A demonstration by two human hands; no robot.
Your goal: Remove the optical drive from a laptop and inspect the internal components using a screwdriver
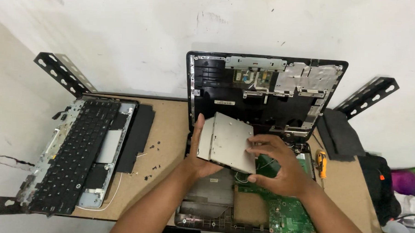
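Both hands hold a flat silver optical drive [227, 140] tilted above an opened laptop base [213, 208]. My left hand [198, 150] grips the drive's left edge from below, thumb up along its side. My right hand [277, 167] pinches its right edge with fingers curled over the top. Beneath them lies the green motherboard [289, 216] inside the base. The laptop's upper shell [263, 91] leans against the wall behind, its metal brackets showing.
A detached black keyboard [75, 146] on a palm-rest frame and a black panel [138, 137] lie at the left. Small black screws [155, 147] are scattered mid-table. An orange-handled screwdriver [322, 163] and dark cloth [340, 132] lie at the right. A black bag [380, 182] stands off the table's right edge.
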